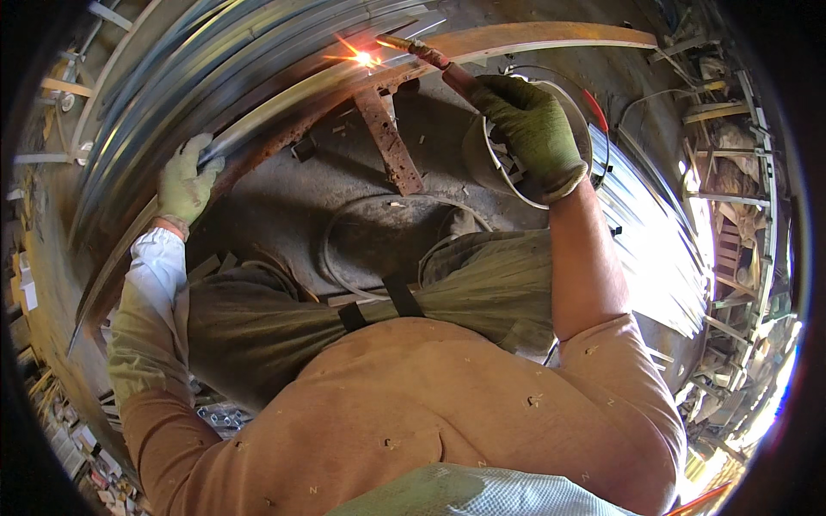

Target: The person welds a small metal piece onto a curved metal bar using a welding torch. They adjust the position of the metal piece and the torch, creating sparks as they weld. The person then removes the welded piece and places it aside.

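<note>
My right hand (532,129), in a green glove, is closed round a reddish welding electrode holder (456,77). Its tip points left, close to a bright glowing spot with sparks on a long curved metal bar (301,95). My left hand (187,185), in a pale glove, grips that bar farther down its left side, fingers over the top. Along the inner side of the bar runs a rusty curved rail (275,146). A short rusty flat bracket (391,146) reaches from the rail toward me, just below the glowing spot.
Many long curved metal strips (163,95) lie beyond the bar. Under my right hand stands a round bucket (482,159) with pieces inside. A cable with a red section (594,112) passes beside it. Shiny strips (650,232) and metal racks (753,163) stand at right.
</note>
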{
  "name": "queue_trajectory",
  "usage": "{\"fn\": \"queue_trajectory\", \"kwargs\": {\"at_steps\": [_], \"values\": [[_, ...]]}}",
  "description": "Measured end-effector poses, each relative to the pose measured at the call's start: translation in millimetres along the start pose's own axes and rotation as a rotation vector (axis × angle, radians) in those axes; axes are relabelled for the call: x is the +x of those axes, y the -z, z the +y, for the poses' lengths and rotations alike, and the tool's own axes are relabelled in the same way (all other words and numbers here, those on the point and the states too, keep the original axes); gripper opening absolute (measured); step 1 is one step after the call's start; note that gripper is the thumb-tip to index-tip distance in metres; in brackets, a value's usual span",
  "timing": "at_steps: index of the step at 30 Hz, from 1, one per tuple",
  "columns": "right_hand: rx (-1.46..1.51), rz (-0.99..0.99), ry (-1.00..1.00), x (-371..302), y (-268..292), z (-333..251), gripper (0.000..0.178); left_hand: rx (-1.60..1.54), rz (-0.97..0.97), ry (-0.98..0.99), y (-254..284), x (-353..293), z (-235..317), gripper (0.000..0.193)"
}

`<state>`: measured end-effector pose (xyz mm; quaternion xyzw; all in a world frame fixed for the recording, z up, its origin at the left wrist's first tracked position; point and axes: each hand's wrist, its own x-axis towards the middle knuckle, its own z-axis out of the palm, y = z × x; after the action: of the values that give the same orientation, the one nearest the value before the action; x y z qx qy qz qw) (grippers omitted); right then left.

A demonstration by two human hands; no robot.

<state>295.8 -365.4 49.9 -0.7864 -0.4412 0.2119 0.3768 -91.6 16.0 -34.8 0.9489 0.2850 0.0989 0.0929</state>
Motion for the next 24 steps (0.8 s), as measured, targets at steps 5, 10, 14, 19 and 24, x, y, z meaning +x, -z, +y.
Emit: {"fn": "queue_trajectory", "kwargs": {"at_steps": [5, 10, 14, 19, 24], "values": [[0.057, -0.021, -0.070, -1.9, 3.5, -4.0, 0.046, -0.464, -0.067, 0.101, -1.2, -0.5, -19.0, 0.046], [0.080, 0.006, -0.084, -4.1, 5.4, -3.2, 0.036, -0.307, -0.032, 0.110, 6.8, 0.4, 8.1, 0.053], [0.232, -0.008, -0.219, -4.2, 2.0, -17.0, 0.039, -0.138, -0.013, 0.063, 6.3, 2.2, 0.0, 0.052], [0.117, -0.034, -0.164, -6.1, -3.3, -16.4, 0.042, 0.180, 0.065, -0.100, 3.2, 4.8, -2.3, 0.053], [0.138, -0.041, -0.185, -0.2, -11.3, -7.2, 0.045, 0.212, 0.032, -0.106, -0.3, 5.2, -7.9, 0.051]]}}
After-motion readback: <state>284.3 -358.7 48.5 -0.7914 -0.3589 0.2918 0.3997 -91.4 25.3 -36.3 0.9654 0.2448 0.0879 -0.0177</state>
